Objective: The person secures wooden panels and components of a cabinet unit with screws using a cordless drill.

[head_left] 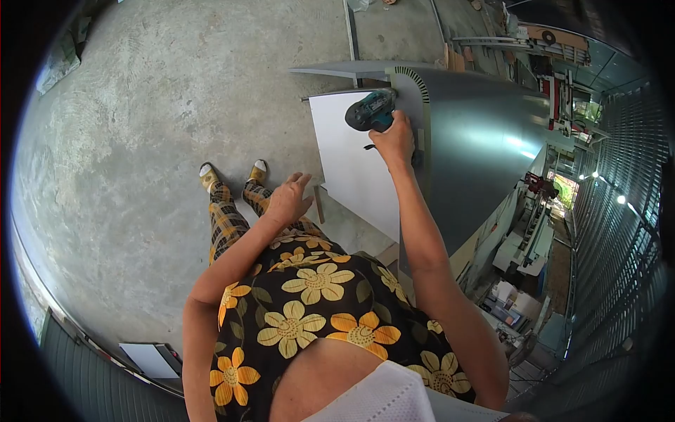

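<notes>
My right hand [397, 144] is wrapped around the handle of a teal and black cordless drill [373, 109]. The drill is over the edge where a white panel [344, 158] meets a large grey sheet-metal surface [478, 133]. Its tip and whatever it touches are hard to make out. A curved strip with black slots [415, 81] runs along the grey surface just beyond the drill. My left hand [290, 200] hangs in front of my body, near the white panel's left side, fingers stretched loosely apart and holding nothing.
Concrete floor [140, 141] spreads to the left, with my slippered feet on it. Metal bars [351, 32] lie at the top. Machines and clutter [524, 246] line the right side beside a corrugated wall [619, 176]. A white board [148, 360] rests at lower left.
</notes>
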Demonstrator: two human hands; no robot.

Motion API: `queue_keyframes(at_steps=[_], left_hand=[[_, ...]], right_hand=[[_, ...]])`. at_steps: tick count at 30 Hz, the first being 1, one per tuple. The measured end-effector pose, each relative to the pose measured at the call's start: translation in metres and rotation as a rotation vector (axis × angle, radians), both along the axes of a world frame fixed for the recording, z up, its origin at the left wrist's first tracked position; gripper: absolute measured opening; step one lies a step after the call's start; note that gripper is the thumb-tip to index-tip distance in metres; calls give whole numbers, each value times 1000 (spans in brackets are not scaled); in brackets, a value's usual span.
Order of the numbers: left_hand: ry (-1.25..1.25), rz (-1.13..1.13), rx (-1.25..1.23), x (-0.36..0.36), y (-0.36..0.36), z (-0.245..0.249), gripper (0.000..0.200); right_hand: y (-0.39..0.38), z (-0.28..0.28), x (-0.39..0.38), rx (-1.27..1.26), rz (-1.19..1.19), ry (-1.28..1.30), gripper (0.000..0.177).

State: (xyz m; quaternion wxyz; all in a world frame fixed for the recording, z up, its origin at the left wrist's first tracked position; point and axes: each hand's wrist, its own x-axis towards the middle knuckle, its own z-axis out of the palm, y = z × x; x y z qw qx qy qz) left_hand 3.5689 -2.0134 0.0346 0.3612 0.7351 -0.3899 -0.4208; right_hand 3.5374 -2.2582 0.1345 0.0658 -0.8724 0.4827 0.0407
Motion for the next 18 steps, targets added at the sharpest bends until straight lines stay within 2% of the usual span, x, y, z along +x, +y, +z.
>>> queue_keyframes(at_steps=[10, 13, 18], left_hand=[[-3, 30, -58, 6, 12, -6, 51], [-17, 18, -63, 0, 20, -17, 50], [20, -13, -36, 8, 40, -19, 50]], right_hand=[[5, -12, -6, -36, 49, -7, 57], [34, -15, -23, 63, 125, -56, 58], [102, -20, -65, 230, 106, 18, 63]])
